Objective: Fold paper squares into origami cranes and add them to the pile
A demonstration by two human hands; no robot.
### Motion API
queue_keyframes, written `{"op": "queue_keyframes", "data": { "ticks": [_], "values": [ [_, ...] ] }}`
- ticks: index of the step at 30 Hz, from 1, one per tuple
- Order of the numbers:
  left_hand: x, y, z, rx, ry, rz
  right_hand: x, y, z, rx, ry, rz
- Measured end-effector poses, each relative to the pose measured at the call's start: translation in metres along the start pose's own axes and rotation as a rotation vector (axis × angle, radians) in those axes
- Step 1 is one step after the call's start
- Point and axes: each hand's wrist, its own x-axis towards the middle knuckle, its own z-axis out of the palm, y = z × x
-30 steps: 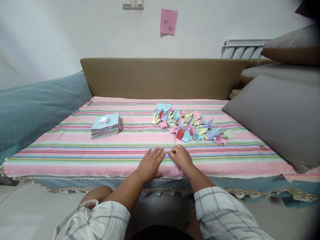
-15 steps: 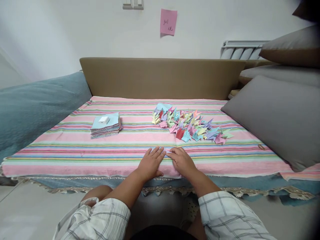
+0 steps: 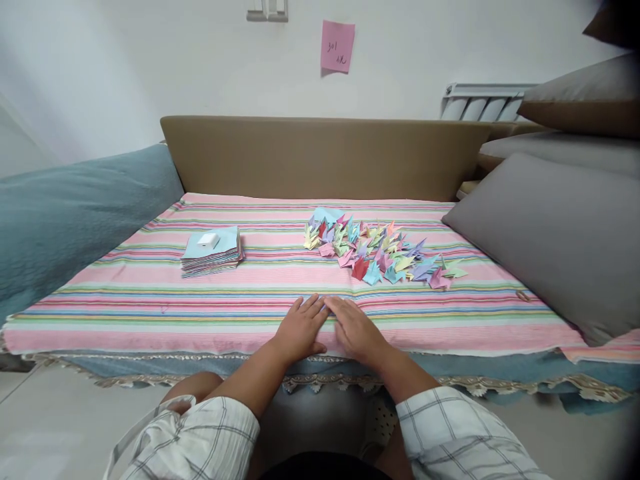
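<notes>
My left hand lies flat on the striped cloth near the front edge, its fingers stretched out. Opposite it, my right hand is laid low with its fingers extended, the fingertips meeting those of my left hand. Whatever paper is under the hands is hidden. Beyond them spreads a heap of folded paper cranes in many colours. A light blue sheet of paper sits at the heap's back left. Off to the left stands a stack of coloured paper squares, a small white box on top.
A large grey cushion leans at the right, with more cushions behind it. A blue-covered armrest bounds the left side, and a brown backrest the rear. A small brown ring-like item lies near the grey cushion.
My right hand has shifted slightly left and flattened from a pinch-like pose, its fingertips now against my left hand. The pale lilac paper tip seen between the hands is now covered.
</notes>
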Motion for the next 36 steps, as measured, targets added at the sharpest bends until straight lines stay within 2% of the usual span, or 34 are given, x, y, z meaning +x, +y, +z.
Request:
{"op": "queue_keyframes", "data": {
  "ticks": [2, 5, 13, 17, 20, 25, 29, 32, 36],
  "values": [
    [-0.001, 0.0, 0.001, -0.029, 0.015, 0.003, -0.002, -0.006, 0.008, -0.01, -0.073, -0.004],
    [-0.001, 0.0, 0.004, -0.072, 0.059, -0.014, -0.003, -0.01, 0.015, -0.03, -0.114, 0.058],
    [-0.003, -0.003, 0.008, -0.099, 0.099, -0.167, -0.001, -0.009, 0.014, -0.047, -0.158, 0.152],
    [-0.011, -0.012, 0.006, -0.077, 0.1, -0.22, -0.002, -0.011, 0.012, -0.072, -0.18, 0.152],
    [-0.02, -0.021, 0.004, -0.048, 0.095, -0.234, -0.003, -0.012, 0.01, -0.102, -0.203, 0.099],
    [-0.033, -0.023, -0.001, 0.015, 0.083, -0.205, -0.005, -0.013, 0.01, -0.146, -0.224, 0.042],
    [-0.038, -0.011, -0.005, 0.127, 0.17, -0.15, -0.005, -0.015, 0.013, -0.159, -0.211, 0.065],
    [-0.037, -0.006, -0.003, 0.128, 0.139, -0.025, -0.005, -0.016, 0.013, -0.163, -0.208, 0.077],
    [-0.035, -0.01, 0.004, 0.087, 0.099, -0.026, -0.003, -0.014, 0.01, -0.146, -0.189, 0.069]
  ]
}}
